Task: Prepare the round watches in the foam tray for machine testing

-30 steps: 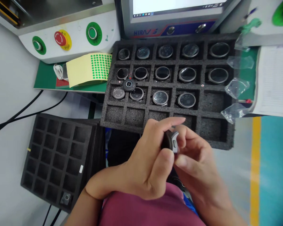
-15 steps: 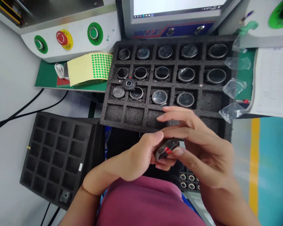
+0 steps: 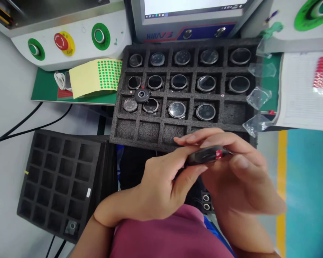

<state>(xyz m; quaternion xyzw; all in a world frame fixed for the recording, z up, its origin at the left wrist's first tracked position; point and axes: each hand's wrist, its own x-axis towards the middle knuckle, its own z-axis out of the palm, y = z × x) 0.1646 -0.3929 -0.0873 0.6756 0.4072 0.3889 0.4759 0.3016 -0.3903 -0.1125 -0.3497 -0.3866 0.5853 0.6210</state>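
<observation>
I see foam tray (image 3: 167, 130) behind both hands | watch bodies (image 3: 206, 111) in its far cells | sticker sheet (image 3: 97, 75) left of it | second tray (image 3: 61, 179) lower left | paper (image 3: 304, 93) right.

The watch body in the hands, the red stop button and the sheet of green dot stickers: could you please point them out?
watch body (image 3: 204, 155), head view, its dark side edge.
red stop button (image 3: 60, 41), head view, its cap.
sheet of green dot stickers (image 3: 108, 73), head view, the dotted part.

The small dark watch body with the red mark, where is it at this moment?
In the head view, the small dark watch body with the red mark sits right of centre, pinched between the left hand and right hand, just before the near edge of the black foam tray.
</observation>
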